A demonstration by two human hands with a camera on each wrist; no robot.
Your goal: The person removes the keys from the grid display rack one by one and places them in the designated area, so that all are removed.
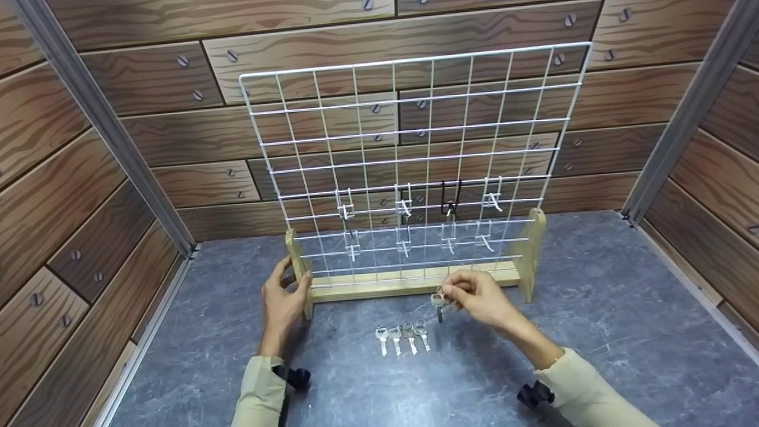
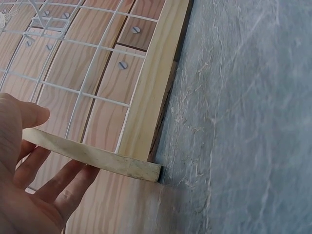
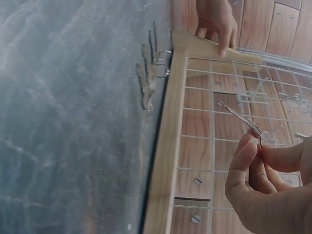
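The right grip [image 1: 477,296], forearm angled inward and fingers bent, narrowly pinches 1 key [image 1: 437,301] by its ringed end, hanging at the fingertips. The left grip [image 1: 283,303] clasps a wooden post [image 2: 105,160], thumb opposite fingers. Nearer the person, between the 2 grips, 4 keys [image 1: 411,339] lie on the counter [image 1: 356,391].
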